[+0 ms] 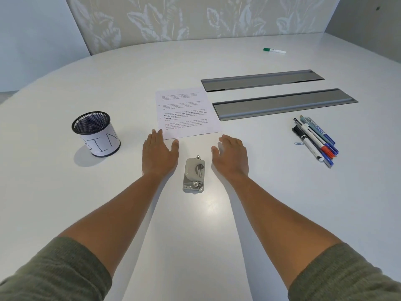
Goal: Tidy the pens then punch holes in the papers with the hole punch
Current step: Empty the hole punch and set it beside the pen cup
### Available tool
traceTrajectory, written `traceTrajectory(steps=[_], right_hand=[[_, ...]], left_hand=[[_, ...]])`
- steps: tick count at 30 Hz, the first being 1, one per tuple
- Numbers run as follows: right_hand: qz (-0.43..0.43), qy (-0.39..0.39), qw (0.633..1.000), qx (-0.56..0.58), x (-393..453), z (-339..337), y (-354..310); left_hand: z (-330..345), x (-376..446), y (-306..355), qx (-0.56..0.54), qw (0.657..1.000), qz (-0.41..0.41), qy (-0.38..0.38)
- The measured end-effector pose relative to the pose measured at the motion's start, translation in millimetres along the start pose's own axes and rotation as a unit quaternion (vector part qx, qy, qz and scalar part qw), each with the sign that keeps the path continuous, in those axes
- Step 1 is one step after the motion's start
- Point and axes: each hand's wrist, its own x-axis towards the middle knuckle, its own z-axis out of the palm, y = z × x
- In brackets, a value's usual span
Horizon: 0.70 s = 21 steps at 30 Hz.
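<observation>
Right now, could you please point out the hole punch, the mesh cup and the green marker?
hole punch point(193, 176): head view, on its grey lever top.
mesh cup point(102, 142): head view, on its white paper label.
green marker point(274, 51): head view, on the white barrel.

Layout of things on the table point(217, 224)

The hole punch point(193, 175) is placed toward the near edge, between the left hand point(159, 154) and right hand point(231, 156). The papers point(186, 112) lie just behind it. A mesh cup point(95, 133) is set toward the left edge, the pens point(314, 140) toward the right with what seems a paper clip point(297, 143) beside them; two cable trays point(282, 103) lie behind, and a lone marker point(274, 51) near the far edge.
</observation>
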Motion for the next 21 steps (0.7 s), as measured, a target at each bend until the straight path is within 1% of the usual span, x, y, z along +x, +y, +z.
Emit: traceTrajectory(steps=[6,8,12,14,17,21], right_hand=[[-0.003,-0.038,0.999,0.011,-32,-11,-2],[-0.006,-0.047,0.999,0.009,-42,-13,-2],[-0.026,-0.058,0.998,-0.011,-57,-16,-1],[-0.042,-0.069,0.996,-0.034,-62,-16,-1],[-0.058,-0.085,0.992,-0.067,-69,-16,-1],[-0.053,-0.097,0.991,-0.076,-78,-18,-2]], left_hand=[[-5,-27,-1,0.011,1.0,0.006,-0.027],[-8,-38,0,0.002,1.0,0.014,-0.022],[-16,-61,2,-0.097,0.995,0.023,0.023],[-19,-72,5,-0.122,0.992,0.02,0.01],[-24,-88,10,-0.117,0.993,0.023,-0.008],[-25,-100,15,-0.12,0.992,0.011,-0.036]])
